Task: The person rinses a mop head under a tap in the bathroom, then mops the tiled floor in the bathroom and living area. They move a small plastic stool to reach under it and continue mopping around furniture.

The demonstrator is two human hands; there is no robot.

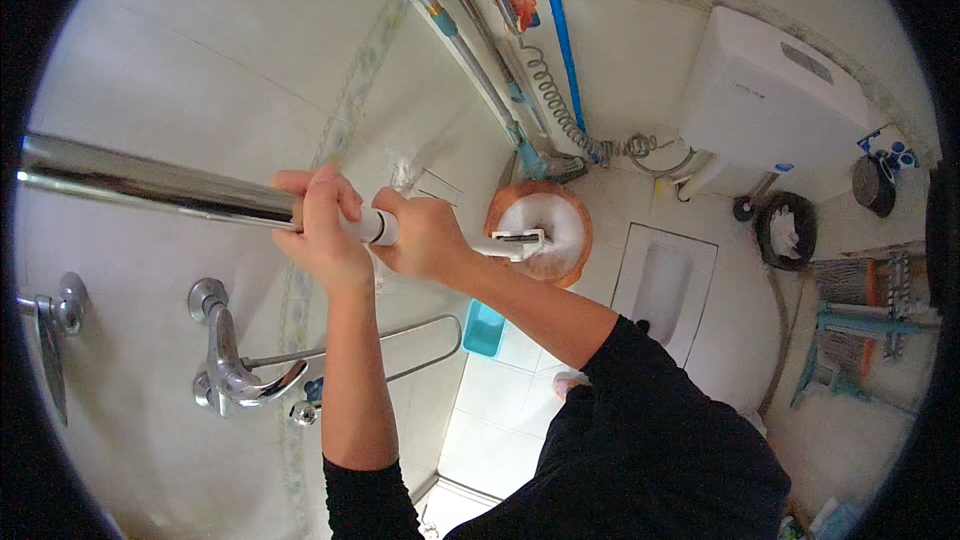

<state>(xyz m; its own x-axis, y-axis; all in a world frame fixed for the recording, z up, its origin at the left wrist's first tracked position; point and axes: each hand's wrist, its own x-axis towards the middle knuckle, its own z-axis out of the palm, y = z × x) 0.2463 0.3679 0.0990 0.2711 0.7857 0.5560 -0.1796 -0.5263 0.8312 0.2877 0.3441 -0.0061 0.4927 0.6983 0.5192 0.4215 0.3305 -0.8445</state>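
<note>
Both of my hands grip one pole, a shiny metal tube (pixel 165 187) that runs to the upper left and joins a white plastic part (pixel 369 225). My left hand (pixel 326 229) is wrapped around the place where metal meets white. Close beside it, my right hand (pixel 424 236) is closed on the white part lower down. From there a white shaft leads to a white mop-like head frame (pixel 525 241), which is over or in an orange-brown basin (pixel 583 244) on the floor. Whitish foam or fibres (pixel 564 221) fill much of the basin; I cannot tell which.
A turquoise tub (pixel 484 330) stands near the basin. Long-handled poles (pixel 480 52) lean in the corner beside a coiled hose (pixel 551 94). A squat toilet (pixel 664 285) is set in the floor, below a white cistern (pixel 772 105). A chrome faucet (pixel 232 367) juts from the left wall.
</note>
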